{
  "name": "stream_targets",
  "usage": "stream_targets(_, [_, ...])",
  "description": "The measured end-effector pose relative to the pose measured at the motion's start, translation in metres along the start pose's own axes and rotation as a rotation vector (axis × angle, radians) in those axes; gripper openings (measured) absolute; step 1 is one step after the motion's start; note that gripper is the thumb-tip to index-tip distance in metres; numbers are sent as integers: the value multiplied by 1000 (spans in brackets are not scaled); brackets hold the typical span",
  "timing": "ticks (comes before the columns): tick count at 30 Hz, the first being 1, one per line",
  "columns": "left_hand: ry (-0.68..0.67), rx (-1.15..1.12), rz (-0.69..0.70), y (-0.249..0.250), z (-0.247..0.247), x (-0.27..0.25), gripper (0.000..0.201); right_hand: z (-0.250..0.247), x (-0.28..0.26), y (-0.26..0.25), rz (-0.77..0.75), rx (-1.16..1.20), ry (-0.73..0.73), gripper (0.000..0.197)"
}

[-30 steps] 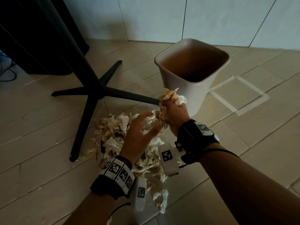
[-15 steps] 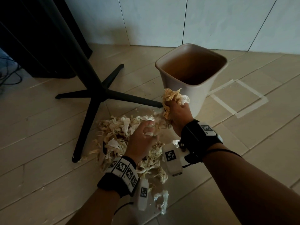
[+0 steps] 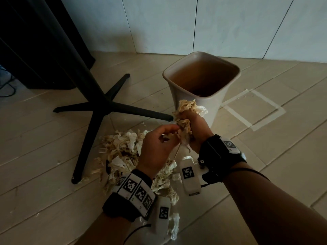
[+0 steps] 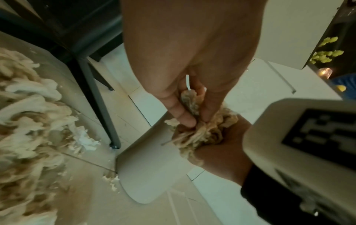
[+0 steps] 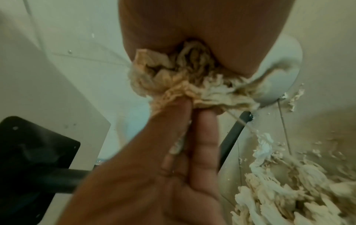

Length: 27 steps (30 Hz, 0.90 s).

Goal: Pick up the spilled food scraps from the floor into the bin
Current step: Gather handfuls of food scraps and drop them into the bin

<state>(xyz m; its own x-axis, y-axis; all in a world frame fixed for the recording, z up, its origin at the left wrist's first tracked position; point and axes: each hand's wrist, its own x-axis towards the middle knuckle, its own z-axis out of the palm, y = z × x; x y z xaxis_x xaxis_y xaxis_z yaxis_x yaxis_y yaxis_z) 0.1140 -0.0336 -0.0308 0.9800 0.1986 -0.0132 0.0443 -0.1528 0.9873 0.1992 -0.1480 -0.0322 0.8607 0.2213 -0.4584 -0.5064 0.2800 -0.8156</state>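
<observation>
A beige bin (image 3: 203,54) stands open on the floor near the wall. My right hand (image 3: 185,124) grips a fat bunch of pale shredded food scraps (image 3: 186,106) just in front of the bin's near wall, below its rim. My left hand (image 3: 174,133) pinches a small tuft of scraps (image 4: 189,102) and holds it against that bunch (image 5: 183,85). Below and left of both hands, a large pile of scraps (image 3: 122,152) lies on the floor. In the left wrist view the bin wall (image 4: 150,167) is right behind the hands.
A black cross-shaped table base (image 3: 99,106) spreads over the floor left of the bin, one foot ending beside my right hand. A small white fork (image 3: 102,150) lies at the pile's left edge. A taped square (image 3: 254,110) marks the floor to the bin's right.
My left hand has come up off the pile with a tuft of scraps and met the right hand's bunch. The right hand has stayed in front of the bin.
</observation>
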Motion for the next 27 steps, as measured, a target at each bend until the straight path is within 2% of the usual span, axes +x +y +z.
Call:
stream_targets(5, [94, 107, 116, 13, 3, 17, 22, 6, -4, 0, -79, 42, -65, 44])
stream_targets(10, [72, 222, 219, 30, -1, 33, 35, 2, -17, -19, -206, -24, -352, 35])
stream_targets(12, [48, 271, 273, 40, -4, 38, 42, 2, -20, -27, -251, -59, -392, 38])
stream_targets(15, [31, 322, 342, 52, -5, 42, 57, 9, -22, -41, -319, -110, -300, 45])
stream_targets(18, [66, 321, 378, 61, -6, 45, 65, 19, -29, -58, -397, -178, -163, 40])
stream_targets(22, [34, 236, 426, 70, -7, 43, 61, 26, -24, -87, -538, -256, -6, 22])
stream_targets(27, [8, 204, 402, 66, -9, 43, 48, 25, -5, -127, -569, -337, 205, 21])
